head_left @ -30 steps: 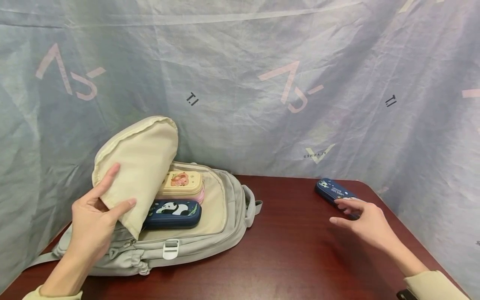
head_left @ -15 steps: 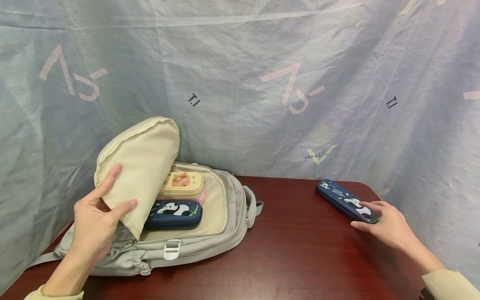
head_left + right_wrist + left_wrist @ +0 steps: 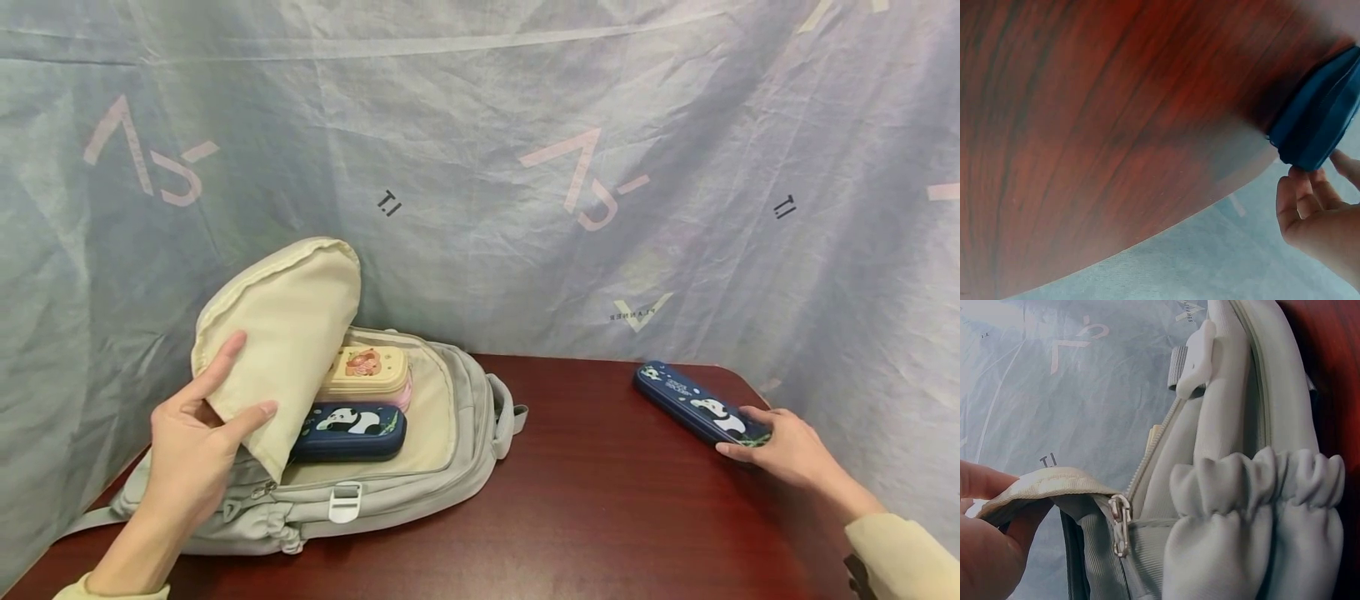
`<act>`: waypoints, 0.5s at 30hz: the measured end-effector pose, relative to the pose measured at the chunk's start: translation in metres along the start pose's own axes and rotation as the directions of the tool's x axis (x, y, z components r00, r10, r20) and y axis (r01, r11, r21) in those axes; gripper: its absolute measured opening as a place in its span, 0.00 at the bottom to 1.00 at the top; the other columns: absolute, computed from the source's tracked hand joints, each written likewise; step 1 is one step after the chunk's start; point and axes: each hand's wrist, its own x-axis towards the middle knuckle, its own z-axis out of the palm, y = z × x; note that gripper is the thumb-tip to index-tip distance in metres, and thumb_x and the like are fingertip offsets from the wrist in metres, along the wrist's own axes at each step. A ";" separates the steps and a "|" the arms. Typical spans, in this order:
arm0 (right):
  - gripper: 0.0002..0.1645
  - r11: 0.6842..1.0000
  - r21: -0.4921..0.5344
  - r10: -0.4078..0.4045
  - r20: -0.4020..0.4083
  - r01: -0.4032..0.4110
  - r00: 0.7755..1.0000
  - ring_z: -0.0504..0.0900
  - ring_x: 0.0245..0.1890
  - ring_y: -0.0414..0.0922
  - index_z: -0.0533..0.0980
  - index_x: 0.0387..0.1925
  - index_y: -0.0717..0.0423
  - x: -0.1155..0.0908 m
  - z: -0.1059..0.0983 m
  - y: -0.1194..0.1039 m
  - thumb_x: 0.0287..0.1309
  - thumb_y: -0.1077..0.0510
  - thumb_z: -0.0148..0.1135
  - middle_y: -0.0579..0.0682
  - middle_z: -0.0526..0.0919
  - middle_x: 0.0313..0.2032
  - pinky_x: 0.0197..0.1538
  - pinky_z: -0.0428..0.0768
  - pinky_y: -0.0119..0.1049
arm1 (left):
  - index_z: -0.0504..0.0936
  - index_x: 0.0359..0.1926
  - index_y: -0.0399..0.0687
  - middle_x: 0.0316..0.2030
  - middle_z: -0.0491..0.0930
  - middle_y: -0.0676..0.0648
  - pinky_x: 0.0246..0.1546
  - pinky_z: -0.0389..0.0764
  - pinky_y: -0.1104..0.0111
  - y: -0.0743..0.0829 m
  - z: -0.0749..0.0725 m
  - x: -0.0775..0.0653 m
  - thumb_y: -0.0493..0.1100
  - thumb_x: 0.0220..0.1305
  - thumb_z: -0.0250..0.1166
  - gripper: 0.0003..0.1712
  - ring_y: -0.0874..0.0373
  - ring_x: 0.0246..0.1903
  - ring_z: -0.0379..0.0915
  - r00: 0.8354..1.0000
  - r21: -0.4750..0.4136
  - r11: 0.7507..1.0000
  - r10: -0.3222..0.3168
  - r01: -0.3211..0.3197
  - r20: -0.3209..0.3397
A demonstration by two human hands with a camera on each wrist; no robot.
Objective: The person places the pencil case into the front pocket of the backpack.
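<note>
On the left side of the table lies a pale grey backpack (image 3: 468, 417) with its cream flap (image 3: 288, 333) folded up. My left hand (image 3: 193, 442) pinches the flap's edge between thumb and fingers, near a metal zipper pull (image 3: 1120, 525). Inside sit a navy panda pencil case (image 3: 352, 433) and a yellow pencil case (image 3: 367, 371) above something pink (image 3: 407, 393); the flap covers their left ends. At the table's right edge, a second navy panda pencil case (image 3: 682, 402) lies slanted. My right hand (image 3: 795, 450) grips its near end, thumb on one side and fingers on the other.
The dark red wooden table (image 3: 592, 500) spreads between the backpack and the right-hand pencil case. Grey printed cloth (image 3: 480, 183) hangs close behind and at both sides. A carry loop (image 3: 501, 417) sticks out from the backpack's right end.
My right hand has moved right and slightly down to the near end of the right-hand pencil case and taken hold of it. The left hand keeps holding the flap up.
</note>
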 end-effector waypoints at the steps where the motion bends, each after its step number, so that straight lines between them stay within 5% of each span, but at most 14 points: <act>1: 0.60 1.000 0.001 0.007 0.002 -0.007 1.000 0.72 0.53 0.76 0.68 0.68 0.78 0.000 -0.001 0.000 0.55 0.34 0.78 0.86 0.68 0.57 0.49 0.77 0.72 | 0.72 0.76 0.43 0.75 0.68 0.46 0.51 0.83 0.73 0.000 0.000 0.000 0.09 0.53 0.63 0.51 0.61 0.59 0.78 1.000 -0.001 1.000 0.001 -0.001 0.003; 15: 0.58 0.999 0.033 -0.010 0.008 0.010 1.000 0.74 0.52 0.73 0.69 0.69 0.75 0.000 0.002 0.002 0.52 0.38 0.81 0.82 0.69 0.58 0.48 0.77 0.66 | 0.72 0.76 0.43 0.76 0.67 0.46 0.51 0.83 0.74 0.000 0.000 0.000 0.08 0.53 0.63 0.51 0.61 0.59 0.77 1.000 0.005 1.000 -0.009 0.009 -0.006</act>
